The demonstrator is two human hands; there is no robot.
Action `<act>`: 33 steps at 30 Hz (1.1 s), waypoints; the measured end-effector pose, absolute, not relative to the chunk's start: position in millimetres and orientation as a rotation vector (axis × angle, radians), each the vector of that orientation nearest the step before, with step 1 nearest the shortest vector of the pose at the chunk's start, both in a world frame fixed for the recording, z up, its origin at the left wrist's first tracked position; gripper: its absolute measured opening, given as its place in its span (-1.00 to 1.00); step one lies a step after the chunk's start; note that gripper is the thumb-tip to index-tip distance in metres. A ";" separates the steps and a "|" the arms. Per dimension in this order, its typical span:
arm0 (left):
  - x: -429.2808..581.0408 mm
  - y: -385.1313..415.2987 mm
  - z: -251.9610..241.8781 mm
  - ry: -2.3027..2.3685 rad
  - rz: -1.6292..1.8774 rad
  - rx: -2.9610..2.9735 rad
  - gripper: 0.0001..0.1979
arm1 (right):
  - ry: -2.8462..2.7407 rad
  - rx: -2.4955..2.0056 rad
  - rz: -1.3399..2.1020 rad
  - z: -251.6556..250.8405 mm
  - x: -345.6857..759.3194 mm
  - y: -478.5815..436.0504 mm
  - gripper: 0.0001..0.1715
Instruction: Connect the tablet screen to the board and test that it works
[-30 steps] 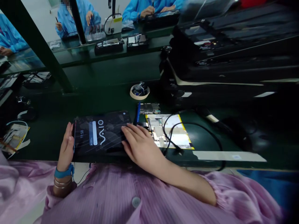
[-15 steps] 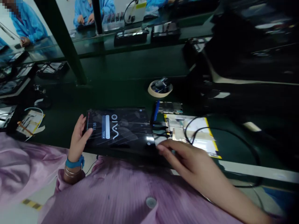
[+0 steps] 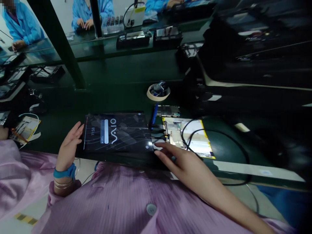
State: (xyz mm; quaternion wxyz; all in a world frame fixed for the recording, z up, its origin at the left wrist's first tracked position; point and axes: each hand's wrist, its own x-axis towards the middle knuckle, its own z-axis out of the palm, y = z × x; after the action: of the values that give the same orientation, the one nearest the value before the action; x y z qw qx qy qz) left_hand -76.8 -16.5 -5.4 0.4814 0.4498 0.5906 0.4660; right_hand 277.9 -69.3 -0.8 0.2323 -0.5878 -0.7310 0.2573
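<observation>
A lit display panel [image 3: 126, 133] with a VAIO logo and the time 11:58 lies on the dark green bench, its picture turned sideways. My left hand [image 3: 69, 144] is open at the panel's left edge, fingers spread; whether it touches is unclear. At the panel's lower right corner is my right hand [image 3: 176, 157], thumb and index finger a little apart beside a pale flap. Dark ribbon cables [image 3: 158, 131] run from the panel's right edge toward a yellow-edged battery and board assembly [image 3: 192, 139]. A black cable [image 3: 219, 131] loops over that assembly.
Behind the panel sit a blue strip [image 3: 154, 116], a circuit board [image 3: 168, 110] and a tape roll [image 3: 158, 97] holding small parts. A green post [image 3: 60, 48] rises at left. Black trays [image 3: 134, 39] stand farther back. Co-workers in blue [image 3: 92, 13] sit opposite; a pink sleeve [image 3: 21, 178] is at left.
The whole view has shifted, so things appear farther left. My left hand's thumb has come off the panel's face to its edge. My right thumb and index finger have parted slightly.
</observation>
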 end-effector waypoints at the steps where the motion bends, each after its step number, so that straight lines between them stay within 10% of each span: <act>1: -74.1 -18.0 -4.1 1.422 1.172 1.040 -0.19 | -2.013 -1.591 0.735 0.1 276.4 -70.0 -0.68; 11: -48.5 -27.5 -8.2 1.440 1.317 0.956 -0.36 | -2.228 -1.534 -0.094 6.3 237.4 -59.1 -0.47; 19: -47.6 -30.6 -18.7 1.440 1.361 0.944 -0.38 | -2.597 -0.770 0.728 29.1 205.0 -56.0 -0.70; 33: -40.0 -25.5 -21.2 1.600 1.427 0.943 -0.47 | -2.046 -1.775 -0.231 -36.0 364.5 -23.5 -0.61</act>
State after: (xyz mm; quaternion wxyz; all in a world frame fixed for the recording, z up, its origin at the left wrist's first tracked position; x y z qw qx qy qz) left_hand -40.0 -25.5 -21.2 0.3890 0.3710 0.6293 0.5612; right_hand 364.5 -23.5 -36.0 0.2097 -0.6384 -0.7359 -0.0831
